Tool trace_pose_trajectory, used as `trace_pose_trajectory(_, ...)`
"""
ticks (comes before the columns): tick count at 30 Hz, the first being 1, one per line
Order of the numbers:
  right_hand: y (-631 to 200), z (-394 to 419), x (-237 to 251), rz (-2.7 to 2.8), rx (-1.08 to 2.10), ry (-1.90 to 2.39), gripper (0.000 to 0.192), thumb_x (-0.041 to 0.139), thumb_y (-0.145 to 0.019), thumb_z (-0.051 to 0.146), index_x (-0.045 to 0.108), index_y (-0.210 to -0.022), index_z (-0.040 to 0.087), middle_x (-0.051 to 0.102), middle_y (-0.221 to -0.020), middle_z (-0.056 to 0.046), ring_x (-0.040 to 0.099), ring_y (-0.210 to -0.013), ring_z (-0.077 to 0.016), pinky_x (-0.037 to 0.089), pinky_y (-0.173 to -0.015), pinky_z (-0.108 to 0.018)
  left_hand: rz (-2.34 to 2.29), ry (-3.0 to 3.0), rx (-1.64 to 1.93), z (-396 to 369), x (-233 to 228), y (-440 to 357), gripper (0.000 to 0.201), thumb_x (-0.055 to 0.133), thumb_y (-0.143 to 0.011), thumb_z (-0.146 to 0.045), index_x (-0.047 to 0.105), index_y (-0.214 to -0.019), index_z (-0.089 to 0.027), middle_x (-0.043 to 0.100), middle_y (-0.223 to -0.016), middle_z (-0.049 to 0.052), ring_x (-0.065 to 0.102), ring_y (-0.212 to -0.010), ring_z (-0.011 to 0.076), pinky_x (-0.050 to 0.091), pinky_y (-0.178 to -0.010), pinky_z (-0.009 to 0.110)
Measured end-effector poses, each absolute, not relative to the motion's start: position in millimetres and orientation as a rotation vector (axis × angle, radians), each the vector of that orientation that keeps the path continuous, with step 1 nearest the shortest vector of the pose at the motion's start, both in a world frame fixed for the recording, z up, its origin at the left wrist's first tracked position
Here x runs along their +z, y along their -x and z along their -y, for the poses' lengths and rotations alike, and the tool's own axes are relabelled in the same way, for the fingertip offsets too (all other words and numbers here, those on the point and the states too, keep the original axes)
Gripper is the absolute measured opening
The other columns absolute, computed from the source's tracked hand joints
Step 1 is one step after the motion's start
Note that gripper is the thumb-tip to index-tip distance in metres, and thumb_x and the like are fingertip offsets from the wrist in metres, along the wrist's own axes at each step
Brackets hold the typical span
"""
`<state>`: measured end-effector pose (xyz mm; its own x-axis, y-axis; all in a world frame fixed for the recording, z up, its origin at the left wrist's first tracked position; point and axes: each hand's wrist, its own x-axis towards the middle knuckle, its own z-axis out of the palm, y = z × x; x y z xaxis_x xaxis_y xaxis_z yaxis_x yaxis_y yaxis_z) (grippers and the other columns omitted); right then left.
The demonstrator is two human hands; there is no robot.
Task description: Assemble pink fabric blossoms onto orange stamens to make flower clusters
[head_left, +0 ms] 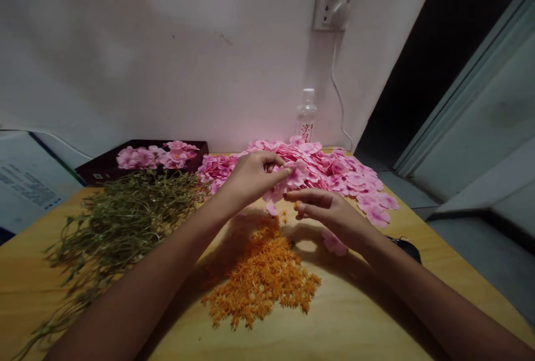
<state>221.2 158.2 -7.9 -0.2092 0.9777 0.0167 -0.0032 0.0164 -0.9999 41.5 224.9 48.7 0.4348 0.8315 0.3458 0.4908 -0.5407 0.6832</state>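
A pink petal (292, 174) sits pinched in the left hand (251, 174), lifted above the orange stamen heap (263, 277). The right hand (330, 213) pinches one tiny orange stamen (297, 205) just beside it, presumably to join them. Behind lie a pink petal pile (343, 174); green stems (121, 213) to the left on the wooden table (376, 316).

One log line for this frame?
left hand: pinching pink petal | right hand: holding orange stamen | below: stamen pile

Wooden table (368, 316) w/ pink petal heap (334, 174), orange stamen pile (261, 277), green stems (117, 222), dark box (106, 166), bottle (306, 118) at back.
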Motion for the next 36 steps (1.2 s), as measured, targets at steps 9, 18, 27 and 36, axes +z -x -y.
trace_pose_trajectory(9, -231, -159, -2, 1.142, 1.406, 0.991, 0.012, 0.078, -0.067, 0.027, 0.072, -0.077, 0.023, 0.068, -0.078, 0.002, 0.064, -0.076, -0.0112, 0.050, -0.079, -0.027, -1.109, -2.174, 0.921, -227, 45, -43, 0.026, 0.063, -0.072, -0.042, 0.070, -0.077, -0.017, 0.067, -0.075, 0.003, 0.057, -0.069, 0.0153, 0.040, -0.063, 0.027)
trace_pose_trajectory(18, -238, -161, 1, 1.044, 1.367, 0.933, 0.019, 0.081, -0.061, 0.018, 0.070, -0.077, 0.022, 0.069, -0.075, 0.003, 0.065, -0.073, -0.0095, 0.052, -0.074, -0.023, -1.027, -2.171, 0.918, -225, 39, -47, 0.027, 0.062, -0.074, -0.043, 0.070, -0.078, -0.018, 0.068, -0.078, 0.002, 0.059, -0.072, 0.0154, 0.041, -0.065, 0.027)
trace_pose_trajectory(27, -237, -158, 7, 1.204, 0.974, 1.085, 0.015, 0.081, -0.060, 0.025, 0.068, -0.068, 0.020, 0.068, -0.064, 0.001, 0.064, -0.060, -0.0124, 0.054, -0.061, -0.027, -1.006, -2.188, 0.914, -222, 36, -50, 0.021, 0.062, -0.075, -0.037, 0.069, -0.076, -0.018, 0.068, -0.076, 0.002, 0.059, -0.070, 0.0147, 0.041, -0.064, 0.027)
trace_pose_trajectory(36, -228, -151, 9, 1.391, 0.638, 1.078, 0.005, 0.074, -0.070, 0.031, 0.073, -0.072, 0.026, 0.067, -0.098, -0.004, 0.062, -0.095, -0.0209, 0.057, -0.070, -0.032, -0.918, -2.132, 0.878, -215, 40, -54, 0.021, 0.063, -0.076, -0.036, 0.069, -0.079, -0.016, 0.068, -0.081, 0.005, 0.060, -0.074, 0.0161, 0.044, -0.070, 0.030)
